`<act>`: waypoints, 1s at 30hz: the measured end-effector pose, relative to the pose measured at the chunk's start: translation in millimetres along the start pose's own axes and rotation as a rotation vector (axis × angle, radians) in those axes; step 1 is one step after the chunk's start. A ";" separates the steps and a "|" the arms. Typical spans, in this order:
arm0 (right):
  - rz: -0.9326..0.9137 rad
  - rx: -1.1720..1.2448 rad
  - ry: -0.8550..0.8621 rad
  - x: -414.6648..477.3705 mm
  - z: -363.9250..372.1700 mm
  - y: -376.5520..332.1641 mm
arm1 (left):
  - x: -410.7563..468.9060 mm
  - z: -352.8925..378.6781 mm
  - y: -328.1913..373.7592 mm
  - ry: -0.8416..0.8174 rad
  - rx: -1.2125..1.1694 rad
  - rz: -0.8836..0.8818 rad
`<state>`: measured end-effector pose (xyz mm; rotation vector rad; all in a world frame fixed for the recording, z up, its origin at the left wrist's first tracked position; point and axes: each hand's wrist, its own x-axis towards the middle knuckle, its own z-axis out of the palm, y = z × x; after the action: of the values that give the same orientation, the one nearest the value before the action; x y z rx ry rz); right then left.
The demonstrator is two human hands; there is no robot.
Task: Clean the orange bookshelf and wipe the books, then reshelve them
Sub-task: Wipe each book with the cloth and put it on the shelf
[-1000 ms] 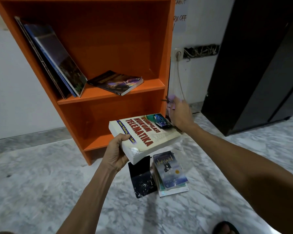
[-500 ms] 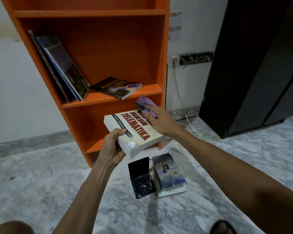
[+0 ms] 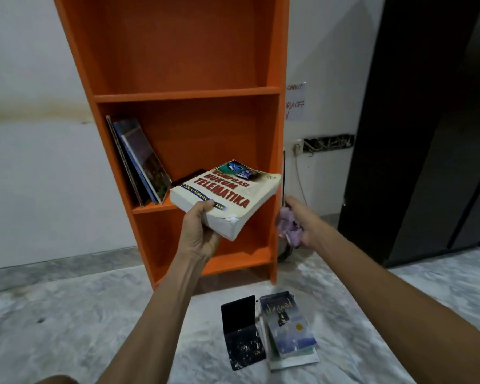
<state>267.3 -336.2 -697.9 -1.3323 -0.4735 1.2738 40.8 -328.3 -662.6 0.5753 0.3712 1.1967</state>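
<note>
Low in the frame, on the grey-white marble floor (image 3: 67, 322), a stack of books (image 3: 290, 332) lies just right of centre, a blue-covered one on top. Touching its left edge lies a flat black folder (image 3: 243, 333) speckled with white marks.

Above these, both bare forearms reach up toward the middle of the frame. The left hand (image 3: 198, 234) grips the near corner of a thick paperback (image 3: 227, 194), thumb on the cover and fingers curled underneath. The white cover reads "Kompilasi Hukum Telematika" in red. The book is held tilted at the centre of the frame, in front of the lower middle shelf, and its near corner is frayed. To its right, apart from the book, the right hand (image 3: 302, 224) has its fingers closed round a bunched purple cloth (image 3: 287, 227); this hand is blurred.

Behind them the orange bookshelf (image 3: 183, 91) stands on the floor against the white wall (image 3: 34, 176). On its lower middle shelf a few thin leaning books (image 3: 139, 159) rest against the left side panel. A dark book (image 3: 189, 176) lies flat beside them, partly hidden by the paperback. The bottom shelf shows bare orange board.

Right of the bookshelf, a wall socket (image 3: 297, 146) with a cable sits below a handwritten paper note (image 3: 295, 102). A tall dark cabinet (image 3: 427, 134) fills the right edge.
</note>
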 end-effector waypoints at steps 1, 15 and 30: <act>0.027 0.065 -0.114 -3.0 9.4 -1.0 | 2.9 7.8 -2.3 -0.005 -0.028 0.001; -0.084 0.214 -0.187 37.5 83.7 -54.0 | 65.0 3.2 12.4 -0.029 0.005 -0.055; -0.133 -0.201 0.050 204.4 159.6 -106.6 | 224.0 -56.3 31.2 0.399 0.582 -0.060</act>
<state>239.6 -63.2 -640.0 -1.4708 -0.6574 1.1030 60.0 -96.9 -682.5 0.8151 1.0908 1.1409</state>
